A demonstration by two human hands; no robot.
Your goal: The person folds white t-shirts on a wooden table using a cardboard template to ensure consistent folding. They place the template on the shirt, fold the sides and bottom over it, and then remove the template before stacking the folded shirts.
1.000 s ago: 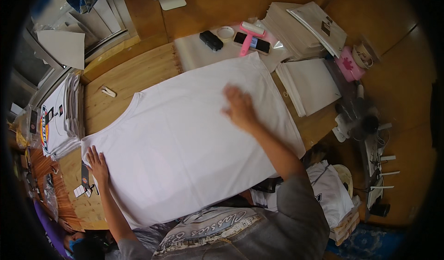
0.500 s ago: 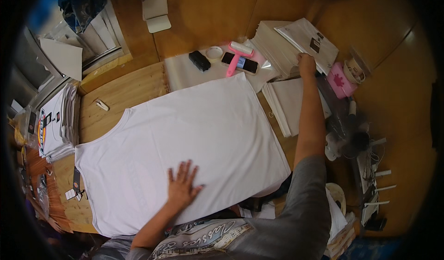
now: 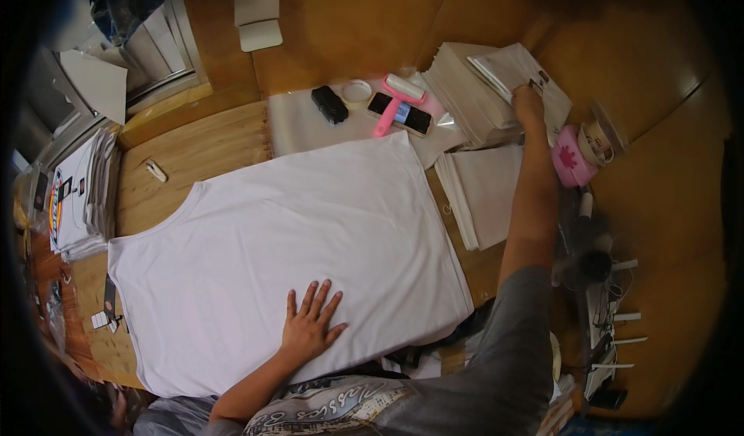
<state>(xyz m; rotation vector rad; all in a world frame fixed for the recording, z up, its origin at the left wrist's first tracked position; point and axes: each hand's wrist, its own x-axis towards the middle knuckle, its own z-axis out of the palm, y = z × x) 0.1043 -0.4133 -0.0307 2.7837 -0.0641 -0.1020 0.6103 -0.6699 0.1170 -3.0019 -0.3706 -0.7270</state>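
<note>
A white sleeveless shirt [image 3: 287, 258] lies spread over the wooden table, with its neckline toward the left. My left hand [image 3: 308, 329] rests on its near half, palm down and fingers spread. Stretched out to the far right, my right hand [image 3: 528, 106] has its fingers bent and closed at the near edge of a flat white package in clear plastic [image 3: 508, 68]. This package lies on a stack of off-white sheets or bags [image 3: 469, 95]; the fingertips are partly hidden. Just nearer than that stack sits a second pile of flat white bags [image 3: 487, 192].
Behind the shirt lie a pink lint roller [image 3: 389, 114], a phone [image 3: 415, 118], a tape roll [image 3: 356, 93] and a black case [image 3: 330, 105]. Folded shirts [image 3: 81, 196] are stacked at left, near small white snips [image 3: 156, 170]. A pink box [image 3: 573, 157] stands beyond my right forearm.
My right hand has moved from the edge of the off-white stack farther onto the white package. My left hand stays flat on the shirt. The whole view has shifted slightly.
</note>
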